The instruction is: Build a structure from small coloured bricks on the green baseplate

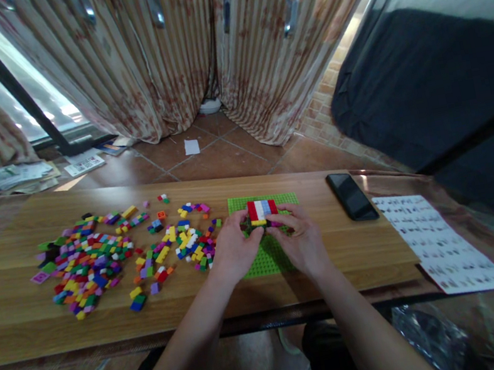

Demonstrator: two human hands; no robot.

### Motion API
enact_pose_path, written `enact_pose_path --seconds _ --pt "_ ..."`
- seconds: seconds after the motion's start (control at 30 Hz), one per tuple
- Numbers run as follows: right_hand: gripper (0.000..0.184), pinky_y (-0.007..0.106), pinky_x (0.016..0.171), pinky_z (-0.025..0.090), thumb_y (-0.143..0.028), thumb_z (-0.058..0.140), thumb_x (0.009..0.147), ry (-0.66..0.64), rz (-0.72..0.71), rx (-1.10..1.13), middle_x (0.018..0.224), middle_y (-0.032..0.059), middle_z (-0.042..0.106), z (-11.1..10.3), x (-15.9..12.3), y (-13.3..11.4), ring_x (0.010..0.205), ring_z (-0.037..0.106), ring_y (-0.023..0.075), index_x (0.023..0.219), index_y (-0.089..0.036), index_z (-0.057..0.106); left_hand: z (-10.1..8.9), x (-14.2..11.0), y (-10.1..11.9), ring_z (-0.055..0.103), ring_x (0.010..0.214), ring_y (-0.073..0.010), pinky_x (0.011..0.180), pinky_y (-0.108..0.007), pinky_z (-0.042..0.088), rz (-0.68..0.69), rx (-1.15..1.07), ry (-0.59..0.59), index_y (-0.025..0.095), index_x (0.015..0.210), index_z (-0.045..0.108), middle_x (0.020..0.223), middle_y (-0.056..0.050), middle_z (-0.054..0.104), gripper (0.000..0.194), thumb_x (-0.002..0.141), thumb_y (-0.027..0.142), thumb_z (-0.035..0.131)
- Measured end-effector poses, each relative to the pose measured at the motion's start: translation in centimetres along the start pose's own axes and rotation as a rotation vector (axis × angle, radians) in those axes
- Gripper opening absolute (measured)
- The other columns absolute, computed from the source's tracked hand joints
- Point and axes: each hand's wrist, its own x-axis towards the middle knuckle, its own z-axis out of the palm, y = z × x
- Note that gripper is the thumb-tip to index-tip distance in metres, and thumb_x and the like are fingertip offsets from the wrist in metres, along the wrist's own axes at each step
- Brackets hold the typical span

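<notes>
A small brick build (262,210) with red, white and blue bricks on top stands on a green baseplate (278,198) at the middle of the wooden table. My left hand (234,251) grips its left side with curled fingers. My right hand (301,240) grips its right side the same way. Both hands rest over the baseplate's near half and hide the lower part of the build.
Several loose coloured bricks (92,260) lie spread across the table's left half. A black phone (351,195) lies right of the baseplate, with a printed sheet (439,246) beyond it at the table's right edge. Curtains hang behind the table, and papers lie on the tiled floor.
</notes>
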Motion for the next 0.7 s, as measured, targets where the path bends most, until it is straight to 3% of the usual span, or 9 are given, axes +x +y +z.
enact_pose_path --seconds 0.23,0.4,0.53,0.7 --pt "0.026 0.039 0.083 0.054 -0.027 0.070 0.078 -0.037 0.011 -0.016 0.121 0.0059 0.060 -0.4 0.0 -0.2 0.110 0.060 0.0240 0.103 -0.030 0.074 -0.1 0.0 0.1 0.064 0.109 -0.0247 0.094 -0.041 0.051 0.005 0.010 0.007 0.016 0.113 0.061 0.114 -0.012 0.069 0.033 0.080 0.017 0.064" --pt "0.034 0.032 0.067 0.054 -0.032 0.068 0.077 -0.002 0.113 0.170 0.120 0.0080 0.062 -0.5 0.5 -0.1 0.083 0.064 0.0168 0.110 -0.025 0.070 -0.3 0.0 0.1 0.064 0.108 -0.0250 0.094 -0.042 0.051 -0.013 0.047 0.025 0.016 0.113 0.061 0.113 -0.012 0.069 0.034 0.080 0.019 0.066" --pt "0.034 0.033 0.069 0.053 -0.043 0.062 0.082 0.080 0.227 0.240 0.102 0.0085 0.070 0.4 1.0 0.6 0.078 0.063 0.0171 0.106 -0.020 0.070 -0.4 -0.1 0.1 0.065 0.106 -0.0247 0.094 -0.041 0.052 -0.005 0.055 0.028 0.016 0.113 0.061 0.112 -0.011 0.069 0.033 0.080 0.019 0.065" --pt "0.043 0.037 0.078 0.054 -0.045 0.062 0.081 0.060 0.265 0.181 0.111 0.0108 0.069 1.5 1.2 1.3 0.082 0.065 0.0192 0.114 -0.017 0.066 -0.7 -0.2 0.4 0.065 0.104 -0.0244 0.092 -0.040 0.053 -0.009 0.072 0.017 0.014 0.114 0.061 0.114 -0.012 0.069 0.033 0.081 0.018 0.063"
